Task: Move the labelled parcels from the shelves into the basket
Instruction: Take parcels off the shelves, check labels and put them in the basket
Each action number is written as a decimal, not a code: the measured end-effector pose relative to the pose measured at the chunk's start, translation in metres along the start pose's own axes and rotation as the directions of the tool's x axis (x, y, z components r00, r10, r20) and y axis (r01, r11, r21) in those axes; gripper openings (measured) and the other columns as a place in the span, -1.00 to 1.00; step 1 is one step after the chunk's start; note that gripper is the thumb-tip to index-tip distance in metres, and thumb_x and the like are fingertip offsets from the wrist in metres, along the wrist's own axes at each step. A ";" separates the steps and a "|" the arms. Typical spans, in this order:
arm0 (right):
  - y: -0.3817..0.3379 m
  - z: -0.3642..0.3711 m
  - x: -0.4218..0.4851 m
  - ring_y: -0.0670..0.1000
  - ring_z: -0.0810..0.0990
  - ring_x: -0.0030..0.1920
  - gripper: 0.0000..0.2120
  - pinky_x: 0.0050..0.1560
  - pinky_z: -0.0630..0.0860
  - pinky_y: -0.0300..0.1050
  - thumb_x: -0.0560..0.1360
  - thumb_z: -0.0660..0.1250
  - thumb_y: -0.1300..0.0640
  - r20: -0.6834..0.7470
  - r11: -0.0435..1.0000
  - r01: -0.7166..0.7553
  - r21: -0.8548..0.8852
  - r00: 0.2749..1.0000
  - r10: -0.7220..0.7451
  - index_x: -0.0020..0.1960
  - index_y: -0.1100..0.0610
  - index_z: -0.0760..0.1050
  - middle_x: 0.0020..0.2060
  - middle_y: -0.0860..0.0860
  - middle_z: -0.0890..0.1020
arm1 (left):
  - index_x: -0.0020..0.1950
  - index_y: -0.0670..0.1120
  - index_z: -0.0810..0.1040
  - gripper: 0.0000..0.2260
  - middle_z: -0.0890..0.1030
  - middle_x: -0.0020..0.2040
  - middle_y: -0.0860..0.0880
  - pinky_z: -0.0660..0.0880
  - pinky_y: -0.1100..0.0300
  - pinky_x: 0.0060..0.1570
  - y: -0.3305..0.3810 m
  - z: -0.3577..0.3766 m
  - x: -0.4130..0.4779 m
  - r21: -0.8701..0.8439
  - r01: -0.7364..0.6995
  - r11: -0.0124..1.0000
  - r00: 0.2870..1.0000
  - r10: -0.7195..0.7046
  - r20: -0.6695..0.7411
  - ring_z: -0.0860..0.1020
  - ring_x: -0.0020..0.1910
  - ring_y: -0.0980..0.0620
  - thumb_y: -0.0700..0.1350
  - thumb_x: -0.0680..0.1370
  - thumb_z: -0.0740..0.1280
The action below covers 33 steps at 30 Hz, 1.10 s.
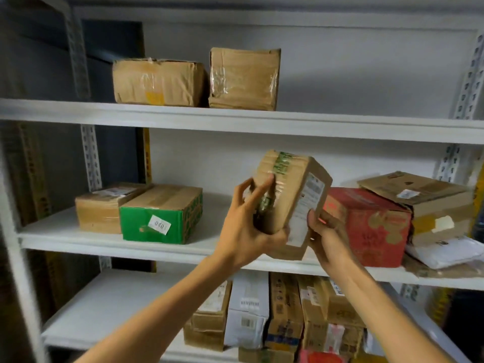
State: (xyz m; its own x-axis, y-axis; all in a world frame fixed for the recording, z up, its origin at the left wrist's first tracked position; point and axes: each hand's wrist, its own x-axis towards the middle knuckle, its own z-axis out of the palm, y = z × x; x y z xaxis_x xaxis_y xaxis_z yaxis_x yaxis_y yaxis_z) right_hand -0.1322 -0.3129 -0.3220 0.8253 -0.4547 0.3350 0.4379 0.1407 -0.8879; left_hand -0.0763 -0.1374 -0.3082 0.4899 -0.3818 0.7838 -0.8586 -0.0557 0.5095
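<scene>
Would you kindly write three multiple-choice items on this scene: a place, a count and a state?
1. How many things stand on the top shelf? A. two B. four C. none
2. Where is the green box? A. top shelf B. middle shelf C. on neither
3. How is the green-taped parcel held? A. by both hands B. by one hand C. lying unheld

1 A: two brown boxes stand there.
2 B: it sits at that shelf's left.
3 A: left hand and right hand both grip it.

White metal shelving (pixel 235 124) with 3 boards fronts a pale wall (pixel 366 74).
</scene>
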 end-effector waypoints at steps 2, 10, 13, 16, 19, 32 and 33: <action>-0.014 0.004 -0.009 0.04 0.65 0.08 -0.77 -0.13 0.58 -0.22 0.48 0.34 0.15 0.138 0.987 0.139 -0.081 0.982 -0.127 0.12 0.07 0.59 -0.04 -0.05 0.72 | 0.44 0.17 0.31 -0.28 0.30 0.36 0.03 0.60 0.20 -0.03 -0.007 -0.010 0.004 -0.275 0.131 0.953 0.990 -0.139 -0.010 0.45 0.25 0.09 0.03 0.32 0.50; -0.014 0.013 -0.024 -0.27 0.30 0.38 -0.25 0.30 0.18 -0.54 0.44 0.37 -0.22 0.525 0.243 0.684 -0.688 0.699 -0.486 0.53 -0.01 0.22 0.41 -0.17 0.35 | 0.24 -0.06 0.56 -0.52 0.60 0.13 -0.20 0.45 -0.06 0.07 -0.033 -0.015 0.008 -0.830 0.497 0.253 0.825 -0.435 0.361 0.57 0.01 -0.12 0.21 0.55 0.09; -0.021 0.012 -0.015 -0.21 0.57 0.09 -0.39 0.08 0.50 -0.33 0.41 0.27 -0.34 0.399 0.483 0.590 -0.647 0.802 -0.445 0.26 0.07 0.53 0.10 -0.14 0.63 | 0.38 -0.01 0.47 -0.23 0.50 0.33 -0.18 0.39 -0.16 0.25 -0.037 -0.023 0.013 -0.733 0.558 0.389 0.818 -0.408 0.406 0.47 0.29 -0.16 0.49 0.38 0.12; -0.028 0.009 0.006 -0.05 0.64 -0.27 -0.37 -0.17 0.54 -0.09 0.37 0.25 -0.44 0.158 0.717 0.357 -0.598 0.930 -0.331 -0.16 0.16 0.61 -0.31 0.03 0.68 | 0.38 0.07 0.47 -0.15 0.48 0.36 -0.02 0.40 -0.04 0.21 -0.026 -0.033 0.027 -0.546 0.597 0.587 0.802 -0.449 0.394 0.41 0.34 0.00 0.53 0.22 0.23; -0.025 0.004 0.019 0.03 0.70 -0.18 -0.54 -0.03 0.61 0.19 0.40 0.34 -0.29 0.128 0.772 0.296 -0.562 0.954 -0.272 -0.13 0.13 0.63 -0.26 0.03 0.71 | 0.26 0.11 0.52 -0.29 0.52 0.28 0.05 0.44 0.04 0.11 -0.021 -0.032 0.035 -0.353 0.616 0.704 0.782 -0.490 0.386 0.45 0.27 0.07 0.51 0.28 0.20; 0.090 -0.010 0.053 -0.20 0.56 0.05 0.00 -0.05 0.53 -0.36 0.24 0.56 0.44 0.201 0.790 0.063 -0.610 0.977 0.077 0.51 -0.10 0.22 0.30 -0.04 0.50 | 0.39 0.10 0.27 -0.24 0.53 0.13 -0.09 0.58 0.18 -0.03 -0.117 0.025 0.002 -0.351 0.601 0.718 0.793 -0.590 0.153 0.59 0.05 -0.02 0.16 0.28 0.53; 0.094 -0.008 0.056 -0.19 0.55 0.09 -0.04 -0.01 0.49 -0.36 0.27 0.57 0.39 0.194 0.788 0.060 -0.612 0.978 0.076 0.50 -0.10 0.22 0.28 -0.05 0.50 | 0.43 0.12 0.24 -0.23 0.52 0.18 -0.08 0.58 0.19 -0.01 -0.124 0.025 0.002 -0.309 0.588 0.747 0.807 -0.569 0.160 0.57 0.09 -0.01 0.17 0.30 0.50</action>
State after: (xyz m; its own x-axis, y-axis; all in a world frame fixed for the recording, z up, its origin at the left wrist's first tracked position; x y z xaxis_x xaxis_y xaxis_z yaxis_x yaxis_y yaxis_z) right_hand -0.0477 -0.3320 -0.3896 0.9097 -0.2630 0.3214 0.1768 -0.4550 -0.8727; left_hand 0.0274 -0.1541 -0.3783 0.8598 -0.4235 0.2854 -0.3066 0.0189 0.9517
